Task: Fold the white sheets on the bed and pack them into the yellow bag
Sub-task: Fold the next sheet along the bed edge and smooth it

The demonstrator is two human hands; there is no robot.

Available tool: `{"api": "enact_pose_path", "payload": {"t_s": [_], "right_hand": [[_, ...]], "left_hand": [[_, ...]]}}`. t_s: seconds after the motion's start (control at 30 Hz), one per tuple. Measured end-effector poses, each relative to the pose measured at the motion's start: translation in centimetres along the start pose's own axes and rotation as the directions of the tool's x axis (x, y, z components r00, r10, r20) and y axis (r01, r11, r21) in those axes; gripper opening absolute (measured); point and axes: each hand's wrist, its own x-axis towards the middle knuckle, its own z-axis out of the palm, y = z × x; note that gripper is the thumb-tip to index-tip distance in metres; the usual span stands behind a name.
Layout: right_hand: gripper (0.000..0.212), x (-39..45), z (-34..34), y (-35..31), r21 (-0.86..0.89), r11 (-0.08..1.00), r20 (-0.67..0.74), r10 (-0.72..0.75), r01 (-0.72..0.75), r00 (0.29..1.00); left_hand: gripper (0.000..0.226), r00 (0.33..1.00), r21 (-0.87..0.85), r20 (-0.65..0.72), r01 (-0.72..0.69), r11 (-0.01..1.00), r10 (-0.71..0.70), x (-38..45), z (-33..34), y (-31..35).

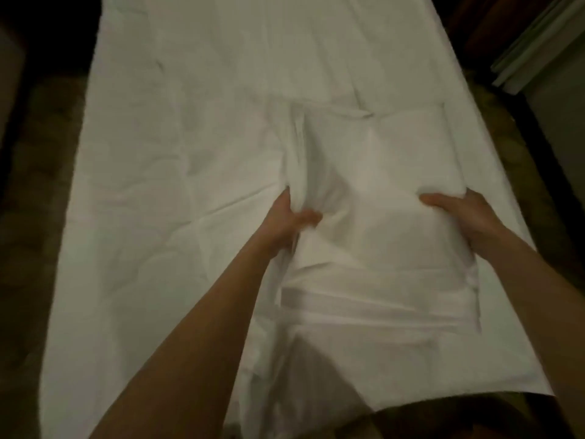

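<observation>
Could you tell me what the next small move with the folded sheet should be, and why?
Probably lift the folded sheet a little and fold its far half toward the body. The left hand grips its left edge and the right hand its right edge, so both sides are held. The bundle looks too wide and loose to pack, and no yellow bag is in view.

Fingers of the left hand (pixel 286 221) are buried under the folded white sheet (pixel 373 198); right hand (pixel 465 217) fingertips are hidden likewise; the whole view is motion-blurred.
</observation>
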Motion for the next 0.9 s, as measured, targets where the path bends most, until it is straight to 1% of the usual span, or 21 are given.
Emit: {"api": "enact_pose_path", "payload": {"t_s": [0.1, 0.13, 0.2, 0.33, 0.4, 0.47, 0.53, 0.6, 0.7, 0.8, 0.83, 0.87, 0.9], "right_hand": [[0.037, -3.0, 4.5, -3.0, 0.045, 0.998, 0.033, -0.033, 0.031, 0.999], [0.037, -3.9, 6.6, -3.5, 0.064, 0.997, 0.051, -0.036, 0.033, 0.998], [0.04, -5.7, 11.4, -3.9, 0.077, 0.996, 0.094, -0.048, 0.041, 0.994], [0.037, -9.0, 22.6, -2.8, 0.033, 0.998, 0.186, -0.066, 0.061, 0.98], [0.046, -10.2, 28.0, -1.2, -0.013, 0.999, 0.235, -0.042, 0.047, 0.971], [0.053, -11.3, 32.7, 0.9, -0.084, 0.995, 0.282, -0.026, 0.051, 0.959], [0.053, -12.1, 36.4, 3.1, -0.154, 0.986, 0.323, -0.013, 0.066, 0.946], [0.053, -12.9, 39.1, 5.4, -0.216, 0.974, 0.35, 0.008, 0.073, 0.937], [0.057, -13.6, 41.3, 8.7, -0.293, 0.955, 0.378, 0.084, 0.033, 0.922], [0.055, -13.3, 40.5, 10.7, -0.382, 0.923, 0.404, 0.213, -0.048, 0.89], [0.05, -12.9, 39.6, 10.7, -0.417, 0.908, 0.4, 0.228, -0.046, 0.888], [0.044, -12.4, 38.5, 10.5, -0.448, 0.894, 0.385, 0.215, -0.022, 0.897], [0.038, -11.8, 37.3, 10.0, -0.467, 0.884, 0.358, 0.171, 0.017, 0.918]], "left_hand": [[0.066, 0.998, 0.037, -0.007, -0.063, 0.997, 0.063, -2.2, -7.0, 1.6], [0.068, 0.997, 0.052, -0.015, -0.079, 0.996, 0.08, -3.1, -9.4, 1.6], [0.071, 0.994, 0.085, -0.076, -0.072, 0.994, 0.078, -5.4, -14.3, 0.6], [0.079, 0.965, 0.156, -0.262, 0.042, 0.987, 0.0, -9.8, -23.6, -4.4], [0.081, 0.932, 0.187, -0.359, 0.134, 0.973, -0.059, -11.4, -27.3, -7.8], [0.094, 0.891, 0.197, -0.433, 0.241, 0.95, -0.136, -13.0, -30.3, -11.5], [0.109, 0.862, 0.186, -0.474, 0.295, 0.937, -0.178, -14.4, -32.2, -15.1], [0.109, 0.833, 0.16, -0.509, 0.341, 0.926, -0.219, -15.3, -33.1, -18.6], [0.096, 0.755, 0.116, -0.568, 0.467, 0.877, -0.327, -16.5, -33.1, -22.5], [0.082, 0.655, 0.112, -0.664, 0.564, 0.818, -0.361, -16.6, -32.1, -24.6], [0.081, 0.606, 0.13, -0.713, 0.61, 0.782, -0.354, -16.4, -31.3, -24.2], [0.082, 0.573, 0.185, -0.762, 0.639, 0.747, -0.301, -16.0, -30.5, -23.6], [0.083, 0.588, 0.272, -0.784, 0.615, 0.74, -0.201, -15.5, -29.4, -22.7]]}}
